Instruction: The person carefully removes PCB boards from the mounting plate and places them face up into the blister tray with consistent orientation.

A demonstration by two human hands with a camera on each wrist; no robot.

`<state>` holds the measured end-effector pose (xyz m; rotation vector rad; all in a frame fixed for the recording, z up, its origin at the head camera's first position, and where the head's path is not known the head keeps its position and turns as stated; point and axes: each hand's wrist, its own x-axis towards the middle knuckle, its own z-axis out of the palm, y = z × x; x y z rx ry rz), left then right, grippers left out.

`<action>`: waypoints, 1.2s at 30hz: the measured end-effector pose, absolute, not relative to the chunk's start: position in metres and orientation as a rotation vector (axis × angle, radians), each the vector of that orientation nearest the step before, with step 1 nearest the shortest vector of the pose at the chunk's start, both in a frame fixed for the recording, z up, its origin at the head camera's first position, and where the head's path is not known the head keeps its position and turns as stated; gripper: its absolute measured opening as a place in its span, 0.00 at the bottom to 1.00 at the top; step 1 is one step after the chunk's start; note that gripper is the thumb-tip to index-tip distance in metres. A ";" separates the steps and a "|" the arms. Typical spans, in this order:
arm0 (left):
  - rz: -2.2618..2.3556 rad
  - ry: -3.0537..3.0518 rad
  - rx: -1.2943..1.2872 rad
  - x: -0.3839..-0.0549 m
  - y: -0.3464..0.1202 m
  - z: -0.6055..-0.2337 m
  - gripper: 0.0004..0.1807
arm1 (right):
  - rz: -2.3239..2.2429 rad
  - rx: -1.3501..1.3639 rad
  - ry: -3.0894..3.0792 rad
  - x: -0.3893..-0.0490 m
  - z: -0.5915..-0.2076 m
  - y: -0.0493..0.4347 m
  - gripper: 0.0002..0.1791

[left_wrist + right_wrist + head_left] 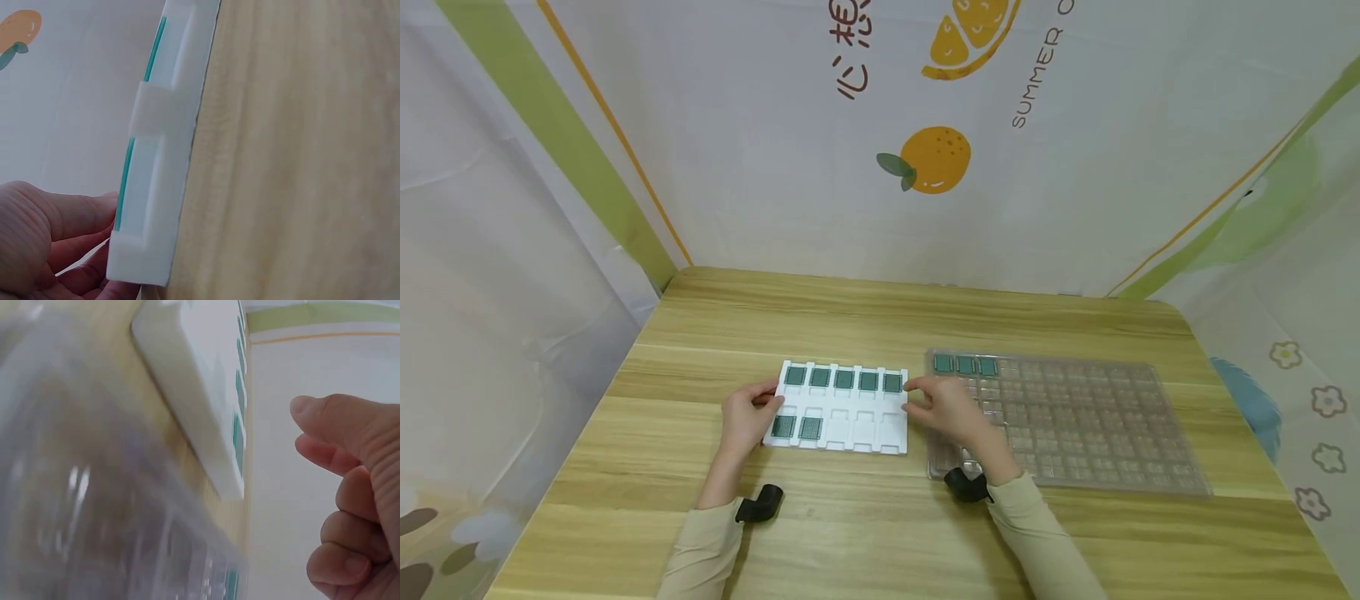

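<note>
A white compartment tray (pixel 838 404) lies on the table, with green square boards (pixel 844 379) along its far row and two green boards (pixel 797 427) at the left of its near row. My left hand (pixel 747 417) grips the tray's left end. In the left wrist view the thumb of the left hand (pixel 56 231) is at the top edge, beside a thin green board edge (pixel 125 184), and the fingers reach underneath. At the tray's right edge is my right hand (pixel 951 408), thumb and index finger extended, other fingers curled; it appears just apart from the tray (pixel 194 394) and holds nothing.
To the right lies a larger clear plastic tray (pixel 1090 425) with many pockets. Three green boards (pixel 966 365) sit in its far left corner. The right forearm crosses its left end. A printed curtain (pixel 775 167) hangs behind the wooden table (pixel 850 525).
</note>
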<state>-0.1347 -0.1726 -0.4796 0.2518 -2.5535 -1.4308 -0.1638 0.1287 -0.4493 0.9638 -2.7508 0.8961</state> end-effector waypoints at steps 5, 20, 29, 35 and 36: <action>-1.432 -2.553 0.258 -0.135 -0.173 -0.480 0.14 | 0.863 0.992 -2.787 -0.161 -0.448 0.113 0.12; -1.439 -2.556 0.266 -0.135 -0.173 -0.479 0.14 | 0.827 1.181 -2.732 -0.157 -0.453 0.081 0.13; -1.431 -2.552 0.250 -0.135 -0.172 -0.479 0.14 | 0.807 1.261 -2.736 -0.155 -0.458 0.061 0.14; -1.438 -2.547 0.252 -0.135 -0.172 -0.479 0.14 | 0.761 1.292 -2.723 -0.153 -0.462 0.049 0.14; -1.436 -2.547 0.253 -0.135 -0.172 -0.479 0.14 | 0.756 1.294 -2.719 -0.152 -0.462 0.048 0.14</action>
